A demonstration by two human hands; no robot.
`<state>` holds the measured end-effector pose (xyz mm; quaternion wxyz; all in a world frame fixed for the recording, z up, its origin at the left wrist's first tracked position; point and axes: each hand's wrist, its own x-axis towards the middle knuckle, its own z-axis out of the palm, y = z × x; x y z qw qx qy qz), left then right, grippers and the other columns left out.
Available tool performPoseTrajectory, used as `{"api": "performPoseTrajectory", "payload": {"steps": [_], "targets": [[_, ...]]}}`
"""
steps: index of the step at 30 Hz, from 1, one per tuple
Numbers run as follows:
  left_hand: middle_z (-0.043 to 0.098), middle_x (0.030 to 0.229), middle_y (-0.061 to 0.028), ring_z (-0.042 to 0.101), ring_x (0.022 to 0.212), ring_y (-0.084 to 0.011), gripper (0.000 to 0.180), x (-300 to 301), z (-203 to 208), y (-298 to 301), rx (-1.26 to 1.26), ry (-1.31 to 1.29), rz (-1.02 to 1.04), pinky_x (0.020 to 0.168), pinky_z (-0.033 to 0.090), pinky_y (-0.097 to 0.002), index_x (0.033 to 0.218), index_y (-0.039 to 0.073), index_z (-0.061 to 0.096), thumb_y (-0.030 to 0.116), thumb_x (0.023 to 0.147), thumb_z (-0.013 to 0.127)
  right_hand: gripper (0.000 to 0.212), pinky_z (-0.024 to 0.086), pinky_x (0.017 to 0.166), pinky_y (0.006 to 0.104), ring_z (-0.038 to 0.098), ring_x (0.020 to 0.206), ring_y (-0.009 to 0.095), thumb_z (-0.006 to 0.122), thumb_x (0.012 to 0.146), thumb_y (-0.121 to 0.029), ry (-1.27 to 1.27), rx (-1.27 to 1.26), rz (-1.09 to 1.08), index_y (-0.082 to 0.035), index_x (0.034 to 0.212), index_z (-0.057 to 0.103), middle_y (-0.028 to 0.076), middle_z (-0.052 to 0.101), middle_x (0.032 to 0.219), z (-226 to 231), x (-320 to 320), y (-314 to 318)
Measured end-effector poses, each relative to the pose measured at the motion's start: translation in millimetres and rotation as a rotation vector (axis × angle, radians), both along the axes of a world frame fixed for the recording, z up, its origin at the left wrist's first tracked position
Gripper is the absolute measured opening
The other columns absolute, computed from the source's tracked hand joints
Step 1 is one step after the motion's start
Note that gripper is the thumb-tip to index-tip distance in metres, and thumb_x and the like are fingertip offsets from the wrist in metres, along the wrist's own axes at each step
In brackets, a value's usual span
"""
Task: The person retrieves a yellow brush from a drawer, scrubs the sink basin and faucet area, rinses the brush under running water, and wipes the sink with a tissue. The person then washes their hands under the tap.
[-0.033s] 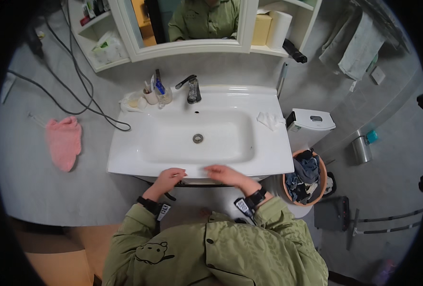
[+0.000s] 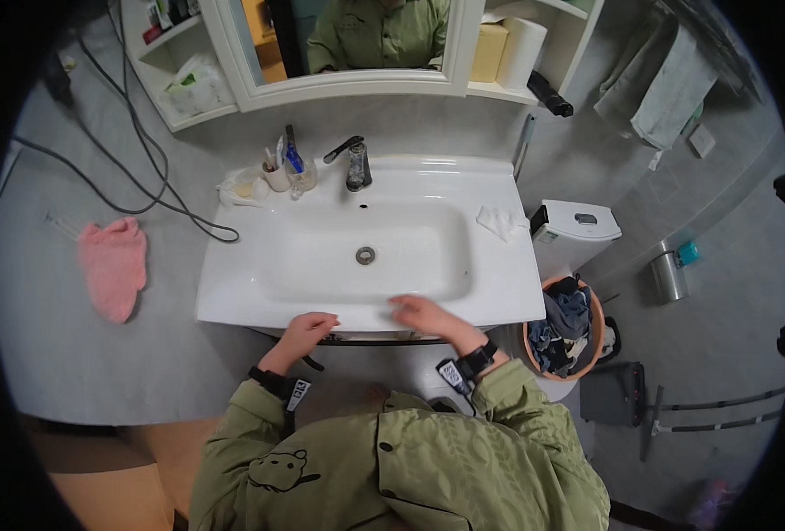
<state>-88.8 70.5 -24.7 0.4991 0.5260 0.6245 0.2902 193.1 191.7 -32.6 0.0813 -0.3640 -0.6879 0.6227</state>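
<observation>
Both hands rest on front rim of white ceramic rectangular washbasin [image 2: 233, 296], likely bracing. Left hand [image 2: 307, 329] loosely curled, empty; right hand [image 2: 423, 315] flat, fingers spread, empty. Dark metal tap [image 2: 354, 164] at back, crumpled white tissue [image 2: 499, 221] on right ledge.

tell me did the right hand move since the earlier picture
No. The right hand rests at the same spot on the sink's front rim, just below the drain.
</observation>
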Motion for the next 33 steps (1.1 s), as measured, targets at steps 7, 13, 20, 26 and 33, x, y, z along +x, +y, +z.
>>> {"api": "performPoseTrajectory", "payload": {"steps": [7,13,20,26,33], "targets": [[0.065,0.105,-0.0045,0.058,0.100,-0.0146,0.037,-46,-27,13,0.002,-0.215,0.258,0.084,0.045,-0.0287,0.110,0.002,0.062,0.032,0.097,0.046,0.038,0.046,0.087,0.0434,0.056,0.100,0.038,0.063,0.075,-0.016,-0.433,0.982,-0.702,0.001,0.108,0.057,0.024,0.059,0.102,-32,62,180],[0.064,0.106,-0.0044,0.058,0.100,-0.0143,0.039,-66,-28,49,-0.081,-0.194,0.294,0.084,0.045,-0.0290,0.109,0.003,0.062,0.036,0.096,0.047,0.032,0.048,0.079,0.0443,0.060,0.090,0.038,0.059,0.077,-0.019,-0.765,0.746,-0.726,-0.005,0.106,0.060,0.022,0.062,0.095,-67,59,250],[0.062,0.112,-0.0048,0.057,0.105,-0.0155,0.040,-91,-16,107,-0.166,-0.280,0.432,0.087,0.044,-0.0301,0.115,0.006,0.058,0.038,0.097,0.042,0.014,0.048,0.066,0.0315,0.060,0.072,0.018,0.061,0.082,-0.018,-0.042,-0.086,-0.657,-0.004,0.086,0.060,0.004,0.062,0.076,-81,-70,264],[0.053,0.127,-0.0054,0.052,0.112,-0.0230,0.056,-89,-11,202,-0.229,-0.392,0.477,0.095,0.039,-0.0423,0.134,0.009,0.040,0.048,0.093,0.043,0.018,0.048,0.079,0.0342,0.059,0.091,0.018,0.053,0.090,-0.020,0.510,-0.772,-0.485,-0.008,0.103,0.057,0.005,0.061,0.100,-63,-195,247],[0.052,0.122,-0.0045,0.054,0.109,-0.0253,0.039,-121,-62,302,-0.354,-1.071,0.407,0.084,0.048,-0.0507,0.121,0.012,0.046,0.036,0.091,0.054,0.031,0.049,0.077,0.0364,0.062,0.090,0.023,0.052,0.088,-0.021,0.041,-0.351,-0.601,-0.006,0.115,0.057,0.006,0.064,0.103,-39,-246,251]]}}
